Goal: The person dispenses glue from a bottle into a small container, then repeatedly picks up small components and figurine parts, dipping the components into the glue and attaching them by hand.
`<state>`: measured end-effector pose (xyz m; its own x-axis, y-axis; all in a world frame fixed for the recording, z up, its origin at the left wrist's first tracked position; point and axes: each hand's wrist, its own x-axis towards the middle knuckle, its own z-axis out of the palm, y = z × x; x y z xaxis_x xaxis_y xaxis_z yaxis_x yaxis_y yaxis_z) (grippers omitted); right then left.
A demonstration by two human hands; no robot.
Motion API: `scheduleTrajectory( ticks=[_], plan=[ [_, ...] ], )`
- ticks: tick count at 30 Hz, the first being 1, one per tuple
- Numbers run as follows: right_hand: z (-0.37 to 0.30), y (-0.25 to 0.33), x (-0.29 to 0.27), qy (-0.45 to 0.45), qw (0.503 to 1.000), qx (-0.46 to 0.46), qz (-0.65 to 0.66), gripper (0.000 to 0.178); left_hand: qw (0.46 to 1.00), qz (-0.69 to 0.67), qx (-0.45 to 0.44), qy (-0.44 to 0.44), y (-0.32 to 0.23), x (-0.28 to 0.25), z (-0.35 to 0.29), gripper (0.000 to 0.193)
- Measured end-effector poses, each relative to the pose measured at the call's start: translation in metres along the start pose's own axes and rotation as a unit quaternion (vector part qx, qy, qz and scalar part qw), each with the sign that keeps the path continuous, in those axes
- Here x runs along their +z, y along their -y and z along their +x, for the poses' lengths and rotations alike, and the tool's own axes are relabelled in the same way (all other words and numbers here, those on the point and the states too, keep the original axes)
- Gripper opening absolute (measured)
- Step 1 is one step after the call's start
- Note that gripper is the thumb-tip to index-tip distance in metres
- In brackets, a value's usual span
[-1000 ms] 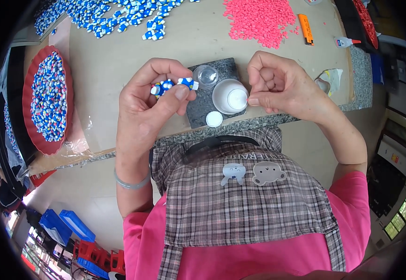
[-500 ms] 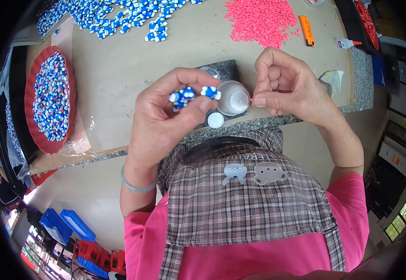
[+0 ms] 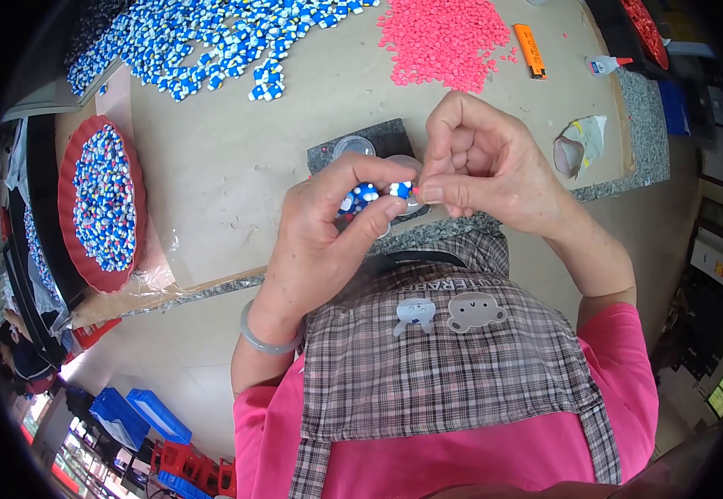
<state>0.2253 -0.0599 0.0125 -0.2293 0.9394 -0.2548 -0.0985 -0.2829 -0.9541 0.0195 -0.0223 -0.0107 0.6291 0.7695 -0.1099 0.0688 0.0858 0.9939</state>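
My left hand (image 3: 316, 220) pinches a small blue-and-white figurine (image 3: 399, 190) between thumb and forefinger. Several more blue-and-white figurines (image 3: 361, 196) lie cupped in its palm. From the right, my right hand (image 3: 503, 166) holds a tiny pink piece (image 3: 416, 190) in a thumb-and-finger pinch, right at the figurine's side; whether the two touch is too small to tell. Beneath the hands, a translucent cup (image 3: 401, 161) is mostly covered. Beside it, a clear round container (image 3: 353, 146) sits on a dark stone block (image 3: 382, 133).
A red scalloped tray (image 3: 69, 212) full of figurines stands at the left. Loose figurines (image 3: 212, 50) spread across the far table, beside a heap of pink pieces (image 3: 445, 41). An orange box-shaped item (image 3: 530, 51), a small glue bottle (image 3: 607, 65) and a torn wrapper (image 3: 582, 145) lie at the right.
My hands have come together over the cup. The pink piece, earlier apart by the cup's right side, is now at the pinched figurine. The whole view has shifted slightly.
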Motion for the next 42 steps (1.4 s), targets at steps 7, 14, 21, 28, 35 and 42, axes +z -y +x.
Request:
scheduleTrajectory(
  ticks=[7,14,21,28,35,42],
  plan=[
    [0.001,0.001,0.002,-0.01,1.0,0.005,-0.023,0.026,0.997,0.076,0.033,0.002,-0.007,0.002,0.003,0.016],
    [-0.006,-0.002,0.012,-0.07,0.964,-0.138,-0.215,0.023,0.971,0.185,0.152,0.0,-0.004,0.003,0.004,0.02],
    [-0.008,-0.01,0.003,-0.112,0.916,-0.211,-0.322,0.018,0.999,-0.036,0.037,0.001,0.007,-0.009,-0.004,0.019],
    [-0.003,-0.032,-0.072,-0.274,0.842,-0.109,-0.451,0.012,0.803,-0.592,0.051,-0.033,0.031,-0.046,-0.003,0.026],
    [0.005,-0.042,-0.074,-0.277,0.804,-0.113,-0.514,0.011,0.644,-0.764,0.022,-0.02,0.036,-0.054,0.001,0.027],
    [0.016,-0.04,-0.082,-0.273,0.774,-0.123,-0.558,0.014,0.639,-0.769,0.02,-0.007,0.039,-0.06,0.005,0.015]
  ],
)
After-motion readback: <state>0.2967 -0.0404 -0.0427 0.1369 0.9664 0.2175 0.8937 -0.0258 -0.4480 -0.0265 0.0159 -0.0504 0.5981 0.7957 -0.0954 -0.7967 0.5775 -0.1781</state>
